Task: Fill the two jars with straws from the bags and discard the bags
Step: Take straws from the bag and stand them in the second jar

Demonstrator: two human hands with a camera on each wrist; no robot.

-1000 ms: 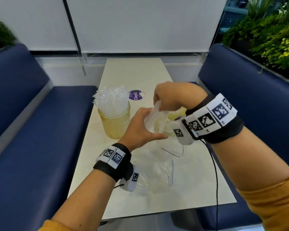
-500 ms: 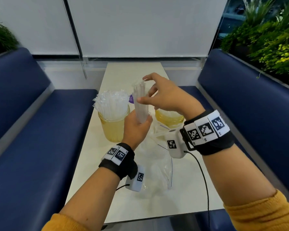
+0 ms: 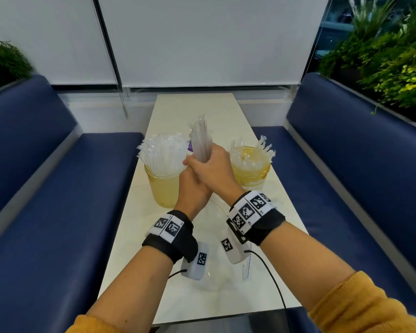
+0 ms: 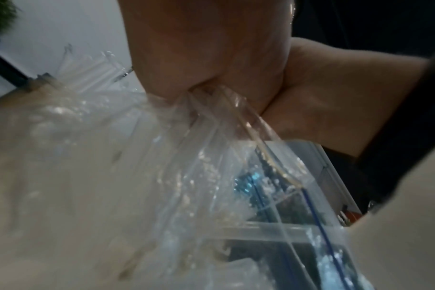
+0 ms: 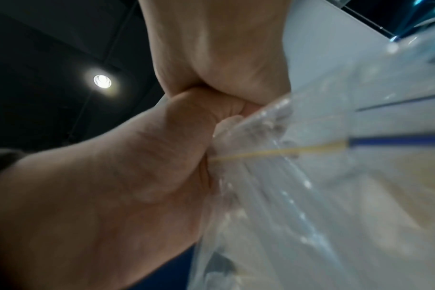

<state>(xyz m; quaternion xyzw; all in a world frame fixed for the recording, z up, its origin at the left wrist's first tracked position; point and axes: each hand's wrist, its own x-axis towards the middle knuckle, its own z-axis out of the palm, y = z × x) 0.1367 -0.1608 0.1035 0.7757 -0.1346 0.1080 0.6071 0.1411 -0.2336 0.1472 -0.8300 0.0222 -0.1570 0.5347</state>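
Both hands meet above the table between two yellowish jars. My right hand (image 3: 213, 164) wraps round an upright bundle of wrapped straws (image 3: 200, 138), just above my left hand (image 3: 192, 188). The left hand (image 4: 199, 49) grips a clear zip bag (image 4: 211, 176) round the bundle's lower end, and the bag (image 5: 311, 176) hangs below both fists. The left jar (image 3: 162, 188) is packed with straws (image 3: 163, 152). The right jar (image 3: 251, 176) holds only a few, leaning outward.
Another clear bag (image 3: 213, 282) lies flat on the white table (image 3: 202, 106) under my wrists. A purple sticker (image 3: 190, 146) sits behind the jars. Blue benches (image 3: 58, 188) flank the table, with plants (image 3: 382, 63) at the right.
My right hand went from pinching the top of the bundle to wrapping round it just above the left hand. Both hands have come closer together, and more of the right jar shows.
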